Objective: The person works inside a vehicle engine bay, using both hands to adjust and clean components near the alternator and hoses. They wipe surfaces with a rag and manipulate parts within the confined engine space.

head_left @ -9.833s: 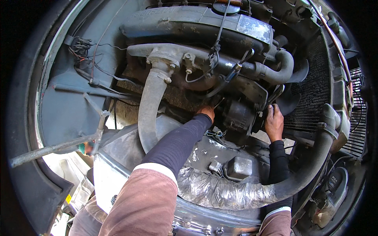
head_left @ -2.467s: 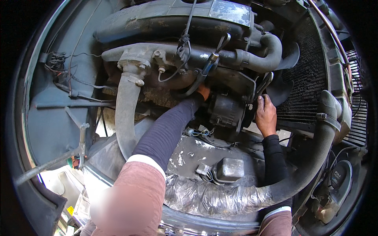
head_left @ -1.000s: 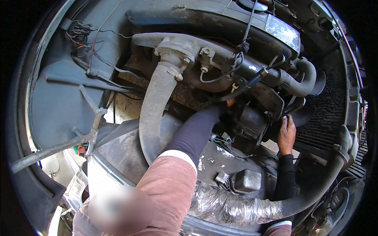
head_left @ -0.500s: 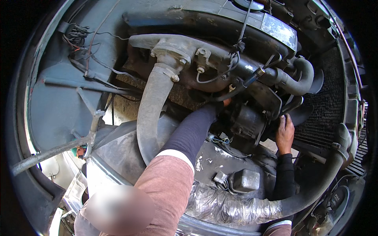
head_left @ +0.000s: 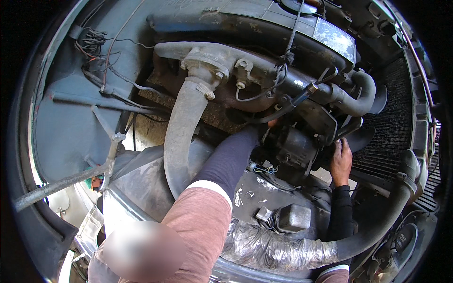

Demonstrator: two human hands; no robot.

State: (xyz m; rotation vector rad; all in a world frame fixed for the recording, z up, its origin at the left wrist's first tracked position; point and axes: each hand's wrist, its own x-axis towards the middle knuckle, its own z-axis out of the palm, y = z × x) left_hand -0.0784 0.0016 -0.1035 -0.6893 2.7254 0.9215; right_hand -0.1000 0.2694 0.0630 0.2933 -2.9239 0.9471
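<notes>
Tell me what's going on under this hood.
A person has both bare hands in among the parts of an engine. The left hand, mostly hidden, is on the left of a dark, ribbed cylindrical unit; what it holds can't be seen. The right hand is on the unit's other side, its grip unclear. The right forearm passes under a silver-wrapped hose.
</notes>
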